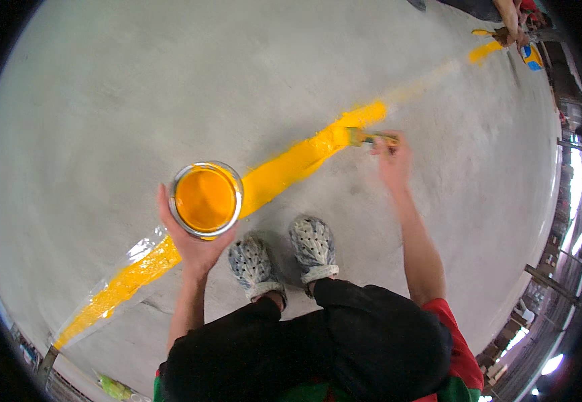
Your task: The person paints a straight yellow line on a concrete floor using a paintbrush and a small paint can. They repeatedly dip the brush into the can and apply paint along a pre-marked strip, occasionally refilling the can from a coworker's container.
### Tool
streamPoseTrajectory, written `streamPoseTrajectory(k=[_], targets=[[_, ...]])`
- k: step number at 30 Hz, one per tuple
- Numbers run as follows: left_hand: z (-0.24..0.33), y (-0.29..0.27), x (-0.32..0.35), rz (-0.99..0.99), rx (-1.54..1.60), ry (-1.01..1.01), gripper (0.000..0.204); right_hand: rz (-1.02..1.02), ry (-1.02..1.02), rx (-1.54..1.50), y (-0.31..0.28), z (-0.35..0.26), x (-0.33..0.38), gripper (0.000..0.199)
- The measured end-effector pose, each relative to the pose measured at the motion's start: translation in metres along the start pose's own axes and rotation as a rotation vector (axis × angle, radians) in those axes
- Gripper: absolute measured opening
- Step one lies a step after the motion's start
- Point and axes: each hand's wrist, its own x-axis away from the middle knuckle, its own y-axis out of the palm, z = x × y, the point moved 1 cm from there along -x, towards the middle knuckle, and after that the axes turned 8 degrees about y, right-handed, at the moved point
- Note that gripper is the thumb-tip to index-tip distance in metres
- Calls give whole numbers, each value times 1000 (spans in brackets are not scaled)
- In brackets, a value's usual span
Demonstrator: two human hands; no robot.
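Observation:
My left hand [194, 246] holds a round metal can of yellow paint [206, 199] from below, above the floor. My right hand [393, 157] grips a paintbrush [369, 139] whose yellow-loaded bristles touch the far end of a wide yellow stripe [284, 167] painted on the grey concrete floor [117, 100]. The stripe runs diagonally from lower left to upper right, passing under the can. My two feet in grey perforated clogs [284, 254] stand just beside the stripe.
A strip of clear plastic film [113, 281] lies along the stripe's lower left part. At the far upper right another person's hand [513, 30] works with a brush at a further yellow patch [484, 51]. Building structure lines the right edge.

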Motion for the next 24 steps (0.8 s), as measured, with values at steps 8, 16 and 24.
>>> streamPoseTrajectory(k=[8,16,24], targets=[[17,-2,-25,-96,200,43,131,-11,-125,-244,-129,-97,31,66],[4,17,-64,-146,46,193,124,-17,-169,32,-141,-115,54,67],[26,42,-117,-173,100,260,123,-357,-117,-79,-143,-82,-22,55]])
